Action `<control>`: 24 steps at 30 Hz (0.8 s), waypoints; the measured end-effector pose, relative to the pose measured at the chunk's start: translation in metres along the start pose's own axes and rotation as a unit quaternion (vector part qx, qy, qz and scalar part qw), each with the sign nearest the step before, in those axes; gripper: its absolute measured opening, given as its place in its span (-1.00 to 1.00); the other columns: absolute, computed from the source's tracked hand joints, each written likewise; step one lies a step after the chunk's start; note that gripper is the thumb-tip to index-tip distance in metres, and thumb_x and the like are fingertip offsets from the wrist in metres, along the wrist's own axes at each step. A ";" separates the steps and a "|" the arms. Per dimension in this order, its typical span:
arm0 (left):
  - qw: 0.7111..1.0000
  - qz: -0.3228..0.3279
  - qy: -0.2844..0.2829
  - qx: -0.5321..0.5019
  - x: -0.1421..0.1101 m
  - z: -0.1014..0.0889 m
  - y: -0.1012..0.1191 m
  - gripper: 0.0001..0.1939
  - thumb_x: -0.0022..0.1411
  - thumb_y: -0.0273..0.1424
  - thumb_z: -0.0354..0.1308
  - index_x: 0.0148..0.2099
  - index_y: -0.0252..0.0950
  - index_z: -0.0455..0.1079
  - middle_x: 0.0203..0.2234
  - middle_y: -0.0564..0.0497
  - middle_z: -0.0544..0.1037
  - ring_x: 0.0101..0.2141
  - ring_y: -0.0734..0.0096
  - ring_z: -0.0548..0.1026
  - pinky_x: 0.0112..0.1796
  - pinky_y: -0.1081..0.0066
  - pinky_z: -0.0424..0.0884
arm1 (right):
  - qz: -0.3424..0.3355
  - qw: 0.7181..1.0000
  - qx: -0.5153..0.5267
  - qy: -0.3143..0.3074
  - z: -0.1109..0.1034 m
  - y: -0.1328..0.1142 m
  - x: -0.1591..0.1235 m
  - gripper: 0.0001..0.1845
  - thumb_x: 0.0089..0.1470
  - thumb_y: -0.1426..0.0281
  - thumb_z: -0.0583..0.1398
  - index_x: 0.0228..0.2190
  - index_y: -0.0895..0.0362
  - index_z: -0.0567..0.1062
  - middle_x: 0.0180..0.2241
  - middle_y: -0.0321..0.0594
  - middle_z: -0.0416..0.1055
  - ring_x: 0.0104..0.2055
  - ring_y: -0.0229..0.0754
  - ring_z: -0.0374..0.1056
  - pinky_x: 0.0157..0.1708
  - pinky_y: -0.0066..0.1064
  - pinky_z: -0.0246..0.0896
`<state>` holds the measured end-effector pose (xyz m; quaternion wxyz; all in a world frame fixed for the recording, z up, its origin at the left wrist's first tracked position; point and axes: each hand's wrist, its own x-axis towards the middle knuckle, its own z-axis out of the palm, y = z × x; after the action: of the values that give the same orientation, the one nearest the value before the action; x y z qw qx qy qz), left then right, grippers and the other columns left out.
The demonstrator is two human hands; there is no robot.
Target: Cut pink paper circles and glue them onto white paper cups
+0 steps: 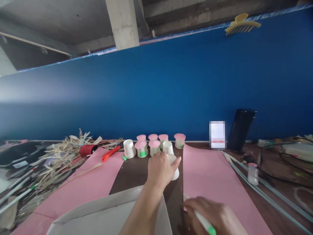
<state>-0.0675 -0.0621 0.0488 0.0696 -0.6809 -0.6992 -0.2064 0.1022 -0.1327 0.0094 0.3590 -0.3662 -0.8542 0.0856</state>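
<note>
My left hand (160, 168) reaches to the middle of the table, its thumb across the near side of a white paper cup (175, 175) and its fingers behind, partly hidden. Closed in my right hand (210, 212) is a white marker pen (201, 219) with a green end; this hand is blurred. Just beyond my left hand stands another upside-down white cup (168, 147), with a third white cup (129, 149) farther left. Several cups carry pink paper discs (154, 144) on top, and some show green marks. A small green cap (124, 158) lies near the third cup.
Pink sheets (207, 176) lie right and left, with a white tray (105, 212) in front. Orange-red cutters (111, 153), a red spool (86, 150) and pale strips (66, 153) are at left. A phone-like panel (217, 135), black object (241, 129) and small jar (252, 174) stand right.
</note>
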 end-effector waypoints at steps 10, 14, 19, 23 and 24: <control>0.995 -0.055 -0.058 0.056 0.001 0.003 -0.001 -0.46 0.15 0.06 -0.12 -0.37 -0.30 0.41 -0.43 -0.12 0.54 -0.35 0.16 0.49 -0.38 0.31 0.29 | 0.404 0.876 0.264 -0.023 0.004 0.046 0.022 -0.72 0.05 0.17 0.05 -0.54 0.08 0.32 -0.74 -0.48 0.09 -0.70 -0.36 -0.07 -0.71 -0.52 -0.19; 0.994 -0.060 -0.074 0.058 0.001 0.011 -0.002 -0.46 0.14 0.06 -0.11 -0.35 -0.30 0.42 -0.42 -0.11 0.54 -0.33 0.15 0.50 -0.37 0.30 0.30 | 0.367 0.906 0.209 -0.029 0.014 0.044 0.018 -0.72 0.05 0.19 0.03 -0.57 0.06 0.30 -0.73 -0.46 0.17 -0.66 -0.32 0.05 -0.64 -0.52 -0.08; 0.993 -0.064 -0.076 0.064 0.001 0.012 -0.003 -0.46 0.14 0.06 -0.12 -0.33 -0.29 0.43 -0.40 -0.12 0.55 -0.32 0.14 0.50 -0.35 0.30 0.31 | 0.361 0.915 0.175 -0.046 0.013 0.042 0.019 -0.74 0.05 0.20 0.03 -0.56 0.06 0.33 -0.73 -0.43 0.21 -0.63 -0.28 0.12 -0.60 -0.50 -0.02; 0.993 -0.063 -0.082 0.061 0.001 0.009 -0.002 -0.45 0.15 0.05 -0.13 -0.31 -0.30 0.44 -0.38 -0.13 0.55 -0.32 0.13 0.49 -0.35 0.28 0.32 | 0.366 0.914 0.169 -0.046 0.013 0.043 0.020 -0.74 0.05 0.21 0.02 -0.55 0.05 0.32 -0.73 -0.44 0.20 -0.64 -0.28 0.11 -0.61 -0.50 -0.03; 0.993 -0.063 -0.082 0.062 0.001 0.009 -0.002 -0.45 0.15 0.05 -0.13 -0.31 -0.30 0.44 -0.37 -0.13 0.55 -0.31 0.13 0.49 -0.35 0.28 0.33 | 0.365 0.915 0.168 -0.047 0.014 0.043 0.020 -0.74 0.06 0.20 0.02 -0.56 0.05 0.31 -0.73 -0.45 0.19 -0.65 -0.28 0.10 -0.61 -0.50 -0.03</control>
<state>-0.0679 -0.0576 0.0408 0.0407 -0.6445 -0.7556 -0.1100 0.1074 -0.0863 -0.0073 0.3189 -0.5822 -0.6499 0.3701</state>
